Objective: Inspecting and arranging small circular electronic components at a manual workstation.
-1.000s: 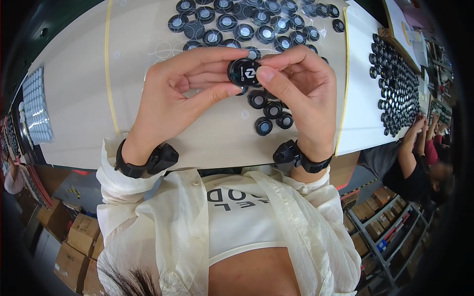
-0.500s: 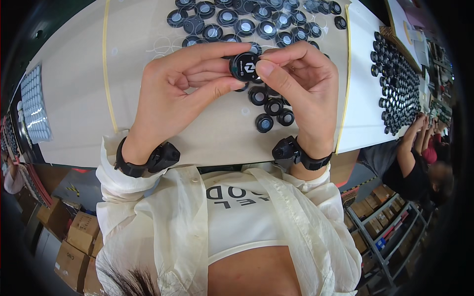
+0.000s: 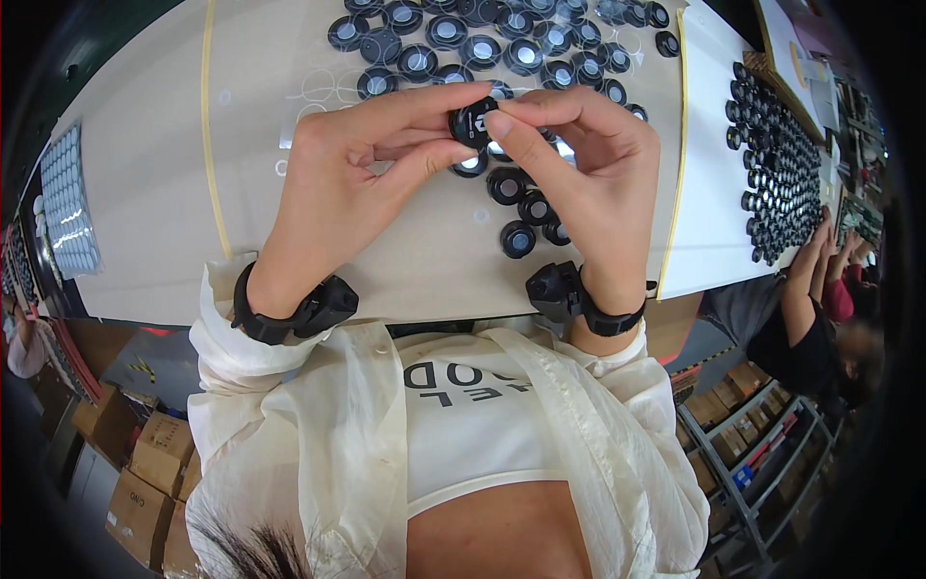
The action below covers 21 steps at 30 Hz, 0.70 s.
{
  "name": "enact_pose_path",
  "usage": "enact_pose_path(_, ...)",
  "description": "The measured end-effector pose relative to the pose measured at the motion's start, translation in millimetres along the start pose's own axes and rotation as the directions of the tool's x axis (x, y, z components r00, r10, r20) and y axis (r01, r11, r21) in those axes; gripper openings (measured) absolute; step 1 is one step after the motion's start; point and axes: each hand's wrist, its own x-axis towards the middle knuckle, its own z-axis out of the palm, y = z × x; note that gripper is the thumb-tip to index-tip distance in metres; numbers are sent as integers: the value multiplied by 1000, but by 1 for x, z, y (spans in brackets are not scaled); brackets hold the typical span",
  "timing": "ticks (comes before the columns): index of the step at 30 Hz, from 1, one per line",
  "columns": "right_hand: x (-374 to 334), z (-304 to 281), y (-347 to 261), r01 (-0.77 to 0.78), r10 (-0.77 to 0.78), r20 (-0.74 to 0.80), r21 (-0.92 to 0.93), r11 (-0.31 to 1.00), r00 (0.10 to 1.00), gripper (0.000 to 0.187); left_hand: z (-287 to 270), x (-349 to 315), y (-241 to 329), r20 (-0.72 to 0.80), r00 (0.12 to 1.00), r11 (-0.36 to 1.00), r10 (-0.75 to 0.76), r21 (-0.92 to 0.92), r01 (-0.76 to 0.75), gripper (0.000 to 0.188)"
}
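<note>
Above the table, a small round black cap (image 3: 465,124) with white print on its face is held between my two hands. My left hand (image 3: 342,169) pinches its left side, forefinger along the top edge and thumb below. On the right, my right hand (image 3: 603,179) grips the edge between thumb and forefinger, the thumb tip covering part of the printed face. Several black round parts with pale grey centres (image 3: 506,185) lie beneath and beside my right hand, which hides some of them. More such parts (image 3: 446,34) are spread beyond my hands.
Clear plastic film with ring outlines (image 3: 323,82) lies at the far middle. Yellow tape lines (image 3: 214,135) run along the table (image 3: 145,203). A bag of pale round pieces (image 3: 69,203) lies far left. Rows of black parts (image 3: 772,174) stand right, near another person's arm (image 3: 803,265).
The cap has tilted and turned between my fingers, so less of its printed face shows. My right thumb has slid left across it. My left hand has shifted slightly right.
</note>
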Motion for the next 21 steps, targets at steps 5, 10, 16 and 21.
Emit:
enact_pose_path(5,0,3,3,204,-223,0,-402,893,975,13,0,5,-3,-2,999,999,-49,21,49,37)
enact_pose_path(10,-4,-11,-2,154,-170,-32,-286,946,985,21,-46,48,12,129,983,845,127,505,-175,40)
enact_pose_path(16,-8,-57,-5,-88,-8,-207,-449,889,978,31,-139,130,18,-158,987,725,-29,677,129,34)
enact_pose_path(21,-16,-74,6,-207,73,-266,-519,829,961,40,-184,164,-50,-70,944,288,323,957,-27,35)
